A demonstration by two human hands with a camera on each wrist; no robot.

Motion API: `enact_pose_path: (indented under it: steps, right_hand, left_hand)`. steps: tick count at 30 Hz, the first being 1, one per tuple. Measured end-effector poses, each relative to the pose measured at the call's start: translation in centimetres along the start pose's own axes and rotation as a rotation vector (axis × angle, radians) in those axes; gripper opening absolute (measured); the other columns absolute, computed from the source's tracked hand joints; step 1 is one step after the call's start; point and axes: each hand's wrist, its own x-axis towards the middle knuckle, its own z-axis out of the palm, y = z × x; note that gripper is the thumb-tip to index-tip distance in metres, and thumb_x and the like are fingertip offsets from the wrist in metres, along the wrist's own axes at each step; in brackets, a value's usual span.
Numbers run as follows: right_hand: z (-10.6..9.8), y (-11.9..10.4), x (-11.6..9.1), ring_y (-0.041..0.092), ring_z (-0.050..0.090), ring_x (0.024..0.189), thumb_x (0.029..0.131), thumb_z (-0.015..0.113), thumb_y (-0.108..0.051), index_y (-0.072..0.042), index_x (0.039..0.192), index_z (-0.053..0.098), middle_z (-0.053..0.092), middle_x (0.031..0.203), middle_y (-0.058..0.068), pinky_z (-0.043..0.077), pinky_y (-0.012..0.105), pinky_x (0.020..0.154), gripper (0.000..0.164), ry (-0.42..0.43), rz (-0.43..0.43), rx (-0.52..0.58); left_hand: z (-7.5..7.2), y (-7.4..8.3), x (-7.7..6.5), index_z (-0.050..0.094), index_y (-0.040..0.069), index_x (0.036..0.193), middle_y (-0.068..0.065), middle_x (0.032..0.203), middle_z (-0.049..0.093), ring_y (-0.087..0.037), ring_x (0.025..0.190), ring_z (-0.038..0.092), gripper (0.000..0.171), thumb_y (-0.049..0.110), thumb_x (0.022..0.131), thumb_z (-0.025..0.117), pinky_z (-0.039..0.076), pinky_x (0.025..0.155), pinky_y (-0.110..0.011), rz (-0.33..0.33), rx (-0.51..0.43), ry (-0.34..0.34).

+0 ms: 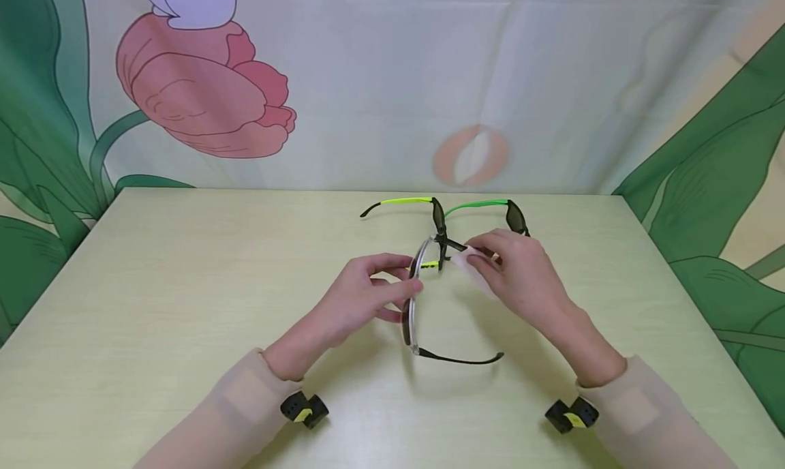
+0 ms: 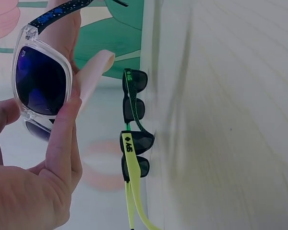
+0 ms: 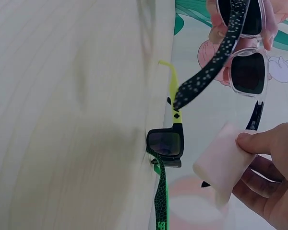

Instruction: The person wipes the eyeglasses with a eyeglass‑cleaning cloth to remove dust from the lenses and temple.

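Observation:
My left hand pinches the front frame of a pair of clear-framed sunglasses between thumb and fingers, above the table. The lenses are dark, bluish in the left wrist view, and the speckled black temple arms stand unfolded. My right hand pinches a small whitish cloth against the far temple arm. The arm's dark tip shows beyond the cloth in the right wrist view; the stretch between is hidden.
Behind the held pair, sunglasses with yellow arms and a pair with green arms stand unfolded on the pale wooden table. A printed curtain hangs along the table's far edge.

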Motion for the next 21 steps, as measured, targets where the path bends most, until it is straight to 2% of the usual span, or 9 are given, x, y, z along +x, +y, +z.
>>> enact_pose_path:
  steps: [10,21]
  right_hand:
    - [-0.6,1.0,-0.5,0.025,0.07,0.082,0.093,0.077,-0.004,0.0,0.11,0.076,0.074,0.101,0.012,0.06,0.042,0.071,0.018,-0.038,0.068,0.01]
    - [-1.1,2.2,-1.2,0.023,0.067,0.077,0.093,0.076,-0.006,-0.002,0.109,0.077,0.075,0.1,0.011,0.057,0.041,0.069,0.016,-0.055,0.107,-0.018]
  left_hand:
    - [-1.9,0.0,0.1,0.059,-0.002,0.139,-0.016,0.118,0.058,-0.023,0.081,0.067,0.049,0.014,0.095,0.072,0.063,0.075,-0.046,-0.003,-0.007,0.056]
    - [-4.9,0.4,0.4,0.051,-0.003,0.146,-0.018,0.129,0.057,-0.025,0.089,0.068,0.056,0.02,0.098,0.07,0.062,0.081,-0.044,-0.009,0.007,0.11]
